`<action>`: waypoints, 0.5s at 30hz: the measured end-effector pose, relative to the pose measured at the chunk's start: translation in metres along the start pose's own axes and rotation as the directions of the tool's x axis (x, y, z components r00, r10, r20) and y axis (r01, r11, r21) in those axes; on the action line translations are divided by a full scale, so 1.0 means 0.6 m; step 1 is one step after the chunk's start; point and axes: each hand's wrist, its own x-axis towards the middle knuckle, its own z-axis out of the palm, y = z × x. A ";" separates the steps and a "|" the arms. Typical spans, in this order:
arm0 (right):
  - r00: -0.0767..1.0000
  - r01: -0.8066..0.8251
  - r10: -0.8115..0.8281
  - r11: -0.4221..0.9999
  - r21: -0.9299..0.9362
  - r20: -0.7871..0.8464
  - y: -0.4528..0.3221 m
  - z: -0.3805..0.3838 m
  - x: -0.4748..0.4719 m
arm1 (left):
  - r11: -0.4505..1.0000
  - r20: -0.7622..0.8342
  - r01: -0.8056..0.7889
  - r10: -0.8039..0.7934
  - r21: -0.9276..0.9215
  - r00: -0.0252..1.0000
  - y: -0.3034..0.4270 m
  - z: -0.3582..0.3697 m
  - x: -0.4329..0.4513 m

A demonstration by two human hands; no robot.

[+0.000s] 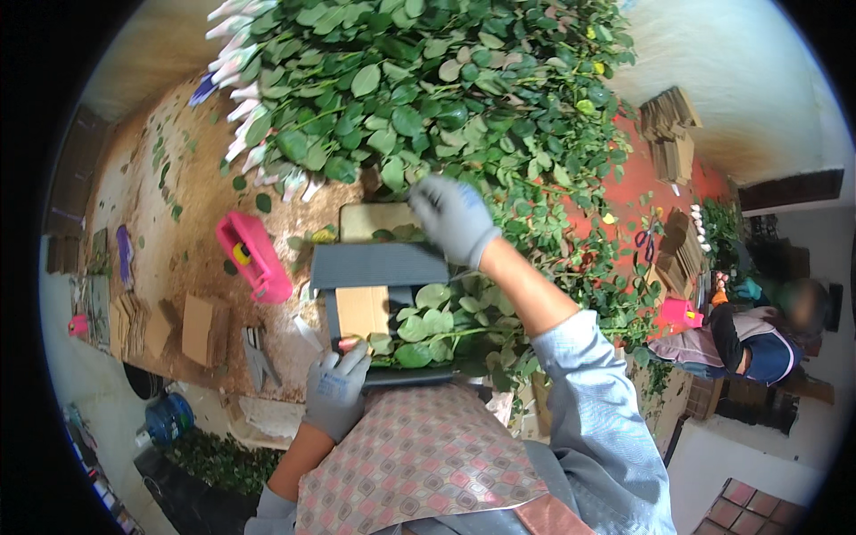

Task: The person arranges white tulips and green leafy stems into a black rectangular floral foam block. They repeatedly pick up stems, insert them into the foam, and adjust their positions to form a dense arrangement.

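My left hand [336, 388], in a grey glove, has its fingers at the pink bud of a rose [350, 343]. That rose's leafy stem lies to the right across a dark ribbed stand [381, 265], over a piece of cardboard [362, 309]. Above the stand, my right hand [449, 217], also gloved in grey, is raised near the edge of a large pile of leafy rose stems [414, 100]; its fingers are curled, and whether they hold anything is hidden. White-wrapped rose heads [234, 63] stick out from the pile's left side.
A pink tape dispenser [254, 257], a grey stapler [259, 358] and folded cardboard pieces [204, 329] lie left on the worktable [154, 267]. Scissors [645, 244] and more cardboard [679, 251] are at right, where another person [742, 344] works beside a second pink dispenser [681, 313].
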 end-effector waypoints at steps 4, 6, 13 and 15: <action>0.962 -0.272 0.266 0.915 -0.297 -0.061 0.198 -0.020 0.057 | 0.999 0.042 0.000 -0.001 0.033 0.999 -0.003 0.006 0.003; 0.962 -0.265 0.267 0.871 -0.414 -0.054 0.261 -0.009 0.059 | 0.997 0.080 0.002 -0.008 0.072 0.997 -0.007 0.010 0.004; 0.858 -0.248 0.503 0.579 -0.777 0.102 0.234 0.042 0.120 | 0.991 0.047 -0.055 0.050 0.119 0.998 -0.013 0.010 -0.004; 0.844 -0.178 0.524 0.481 -0.858 0.119 0.223 0.040 0.128 | 0.991 0.069 -0.058 0.049 0.122 0.996 -0.014 0.011 -0.004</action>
